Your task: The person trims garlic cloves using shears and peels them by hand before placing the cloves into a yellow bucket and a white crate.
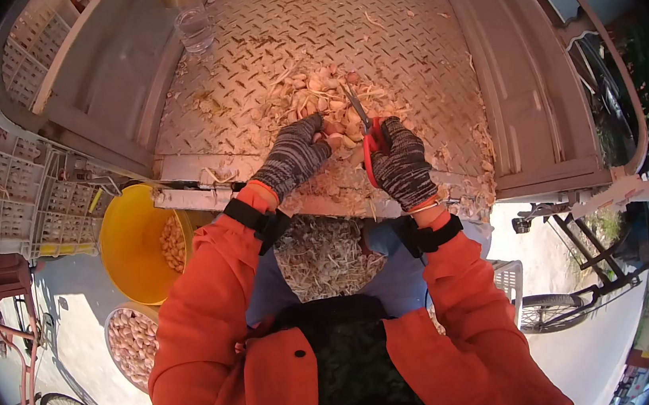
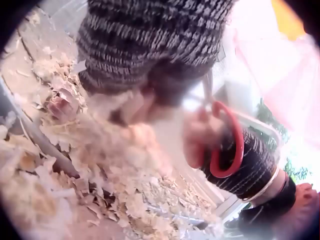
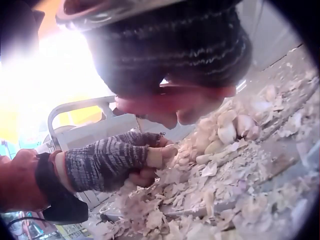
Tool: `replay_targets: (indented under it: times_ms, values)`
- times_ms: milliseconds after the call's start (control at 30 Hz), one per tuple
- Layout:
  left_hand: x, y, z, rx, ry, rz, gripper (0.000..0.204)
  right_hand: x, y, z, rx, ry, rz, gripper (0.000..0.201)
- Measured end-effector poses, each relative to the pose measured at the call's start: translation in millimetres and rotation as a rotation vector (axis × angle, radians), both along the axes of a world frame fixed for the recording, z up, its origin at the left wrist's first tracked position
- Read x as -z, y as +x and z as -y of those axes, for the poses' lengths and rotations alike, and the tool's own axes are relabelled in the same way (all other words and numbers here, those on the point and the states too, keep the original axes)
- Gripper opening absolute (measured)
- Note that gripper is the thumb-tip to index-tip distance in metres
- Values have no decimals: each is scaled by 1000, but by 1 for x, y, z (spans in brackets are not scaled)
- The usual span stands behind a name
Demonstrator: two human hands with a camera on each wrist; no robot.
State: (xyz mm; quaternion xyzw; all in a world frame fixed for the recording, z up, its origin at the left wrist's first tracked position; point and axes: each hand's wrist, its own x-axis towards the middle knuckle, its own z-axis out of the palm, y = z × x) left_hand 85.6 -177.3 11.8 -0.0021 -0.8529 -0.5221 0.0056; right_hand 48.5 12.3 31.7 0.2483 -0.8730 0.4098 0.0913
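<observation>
In the head view my right hand (image 1: pixel 402 163), in a dark striped fingerless glove, grips red-handled scissors (image 1: pixel 368 157). Their blades point away over a heap of garlic (image 1: pixel 313 92). The red handle loop (image 2: pixel 234 142) also shows in the left wrist view. My left hand (image 1: pixel 291 158), gloved alike, is at the near edge of the heap with its fingers bent. From the right wrist view, its fingertips (image 3: pixel 167 151) are right at the pale cloves (image 3: pixel 226 132); I cannot tell whether they hold one. Dry garlic skins (image 3: pixel 200 200) lie under both hands.
The heap lies on a ridged metal truck bed (image 1: pixel 399 10) with side walls (image 1: pixel 532 91). A lidded jar (image 1: pixel 192 27) stands at its far left. At lower left are a yellow bucket (image 1: pixel 126 249) and a tub of cloves (image 1: pixel 134 340). More skins (image 1: pixel 323 259) lie between the person's legs.
</observation>
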Motion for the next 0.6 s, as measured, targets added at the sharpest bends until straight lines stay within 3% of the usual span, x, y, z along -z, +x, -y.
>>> replay_targets:
  times_ms: [33, 100, 133, 200, 233, 267, 300, 367, 467, 600]
  values:
    - [-4, 14, 0, -12, -5, -2, 23, 0, 3, -2, -12, -5, -2, 31]
    - [-17, 40, 0, -72, 957, 311, 19, -1, 14, -19, -248, -40, 175, 34]
    - [-17, 46, 1, -83, 952, 304, 19, -9, 26, -22, -269, 6, 63, 34]
    - [-13, 60, 0, 15, 1161, 289, 16, -8, 35, -30, -317, 31, 56, 35]
    - [-18, 67, 0, 16, 1157, 301, 16, -11, 43, -34, -347, 62, 47, 37]
    - [-27, 72, -1, 47, 1042, 268, 16, -20, 45, -40, -339, 221, -109, 37]
    - [-33, 76, -4, 82, 928, 232, 15, -25, 52, -42, -325, 221, -108, 37]
    - [-42, 84, -12, 87, 873, 176, 14, -35, 65, -45, -307, 107, 120, 34]
    - [-63, 97, -18, 111, 527, 171, 13, -39, 82, -57, -284, 117, 150, 28]
    - [-51, 115, -28, 71, 559, 129, 13, -37, 104, -67, -334, 131, 59, 22]
